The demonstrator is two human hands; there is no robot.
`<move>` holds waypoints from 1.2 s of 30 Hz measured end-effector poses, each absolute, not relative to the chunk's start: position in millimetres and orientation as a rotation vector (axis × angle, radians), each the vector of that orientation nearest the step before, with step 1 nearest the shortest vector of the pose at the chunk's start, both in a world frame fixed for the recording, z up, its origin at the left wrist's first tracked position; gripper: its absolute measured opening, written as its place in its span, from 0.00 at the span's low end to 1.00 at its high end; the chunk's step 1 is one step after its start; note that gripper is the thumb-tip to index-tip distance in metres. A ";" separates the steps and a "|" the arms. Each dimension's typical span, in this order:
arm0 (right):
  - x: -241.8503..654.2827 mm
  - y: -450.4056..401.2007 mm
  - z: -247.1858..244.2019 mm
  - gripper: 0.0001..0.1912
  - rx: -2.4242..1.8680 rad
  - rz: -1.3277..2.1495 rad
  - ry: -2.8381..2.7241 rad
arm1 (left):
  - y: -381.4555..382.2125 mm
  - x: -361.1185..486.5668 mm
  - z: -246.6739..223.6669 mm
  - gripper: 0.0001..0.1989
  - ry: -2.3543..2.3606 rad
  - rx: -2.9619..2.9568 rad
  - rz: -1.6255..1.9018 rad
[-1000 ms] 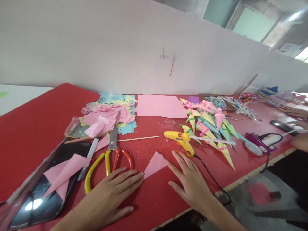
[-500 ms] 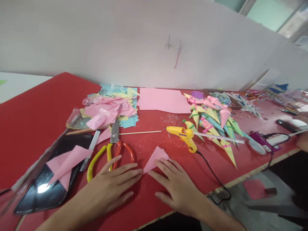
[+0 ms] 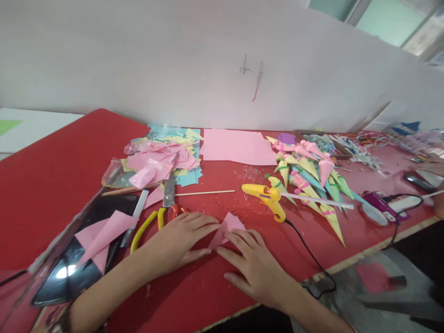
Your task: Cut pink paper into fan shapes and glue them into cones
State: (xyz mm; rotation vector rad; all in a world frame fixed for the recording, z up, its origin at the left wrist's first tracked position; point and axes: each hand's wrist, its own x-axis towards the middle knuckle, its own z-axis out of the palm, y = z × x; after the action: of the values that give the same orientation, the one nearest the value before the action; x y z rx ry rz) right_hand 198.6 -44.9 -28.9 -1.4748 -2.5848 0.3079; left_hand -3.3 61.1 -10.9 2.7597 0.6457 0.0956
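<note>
A small folded piece of pink paper (image 3: 227,226) lies on the red table (image 3: 173,296) between my hands. My right hand (image 3: 255,263) rests on its right side with fingers spread. My left hand (image 3: 182,238) is at its left edge, fingers stretched out and thumb apart, partly covering the orange scissor handles (image 3: 176,210). Beyond my right hand lies a yellow glue gun (image 3: 265,196) with a clear stick in its back. Left of my left hand are a yellow handle (image 3: 143,231) and a black phone (image 3: 69,273) with pink paper pieces (image 3: 107,236) on it.
Pink, yellow and blue paper pieces (image 3: 156,157) are heaped at the back left, beside a large pink sheet (image 3: 239,145). Decorated paper cones (image 3: 305,171) lie to the right. A purple power strip (image 3: 383,206) and another person's hand (image 3: 430,166) are at the far right.
My left hand has moved up and right, over the orange handles and closer to the folded pink paper. My right hand has stayed nearly in place.
</note>
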 end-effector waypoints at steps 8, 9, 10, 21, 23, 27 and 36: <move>201.8 -32.3 -41.0 0.25 -1.497 -0.061 -2.516 | 59.3 5.5 -17.8 0.19 0.684 2.734 -0.011; 202.1 -30.3 -41.1 0.24 -1.485 -0.053 -2.513 | 58.9 5.0 -17.5 0.19 0.690 2.743 -0.017; 201.9 -28.6 -41.2 0.23 -1.488 -0.043 -2.496 | 58.5 4.7 -17.0 0.19 0.697 2.747 -0.015; 200.5 -29.0 -42.9 0.13 -1.329 -0.293 -2.325 | 54.4 0.2 -16.4 0.23 0.554 2.793 0.103; 201.7 -26.3 -42.9 0.13 -1.252 -0.312 -2.343 | 52.0 0.9 -18.8 0.31 0.481 2.784 0.043; 211.5 -24.5 -43.3 0.12 -1.229 -0.252 -2.390 | 46.0 0.8 -25.5 0.39 0.507 2.783 -0.038; 263.5 -45.2 -37.4 0.10 -1.550 0.012 -1.835 | 42.0 19.1 -10.8 0.41 0.805 2.779 -0.234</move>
State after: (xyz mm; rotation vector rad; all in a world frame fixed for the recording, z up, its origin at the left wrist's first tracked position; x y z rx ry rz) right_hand 263.5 -45.2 -37.4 -1.5495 -1.8354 0.0116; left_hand 19.1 42.0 -10.8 2.7788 0.8047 -0.2343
